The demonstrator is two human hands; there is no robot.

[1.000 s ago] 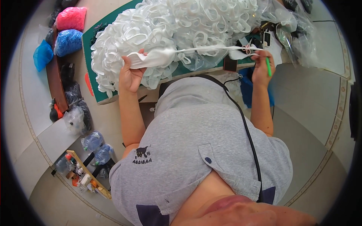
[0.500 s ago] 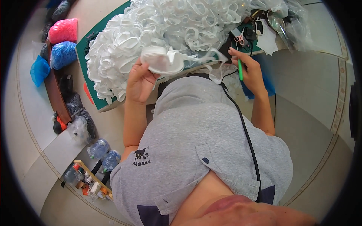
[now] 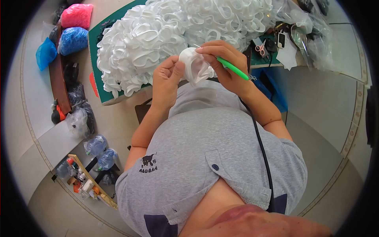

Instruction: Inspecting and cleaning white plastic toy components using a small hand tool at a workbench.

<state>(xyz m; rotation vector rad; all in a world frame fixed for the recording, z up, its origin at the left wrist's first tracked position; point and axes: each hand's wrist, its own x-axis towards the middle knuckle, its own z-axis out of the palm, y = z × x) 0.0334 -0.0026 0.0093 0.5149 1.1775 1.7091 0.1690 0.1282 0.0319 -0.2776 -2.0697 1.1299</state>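
Note:
Above my lap, my left hand (image 3: 166,81) pinches a white looped piece (image 3: 189,71) of soft-looking band by its left side, fingers closed. My right hand (image 3: 228,71) has come up against the piece's right side. It grips a slim tool with a bright green handle (image 3: 233,68), the handle slanting down to the right past the fingers. A thin tip seems to show by the fingertips at the top of the white piece; what it touches there is too small to tell. Just beyond both hands rises a big heap of similar white loops (image 3: 138,51).
The heap covers most of a green-topped table (image 3: 94,59). At its right lie pink-handled scissors (image 3: 260,49), a small white-and-black device (image 3: 281,40), white paper (image 3: 287,55) and clear plastic bags (image 3: 318,47). A black cable (image 3: 258,138) runs down my front. Pink (image 3: 77,15) and blue bags (image 3: 73,40) stand left.
My right hand has moved left and up to the white piece with the green-handled tool. My left hand has shifted right, and the loose white strips no longer trail out to the right.

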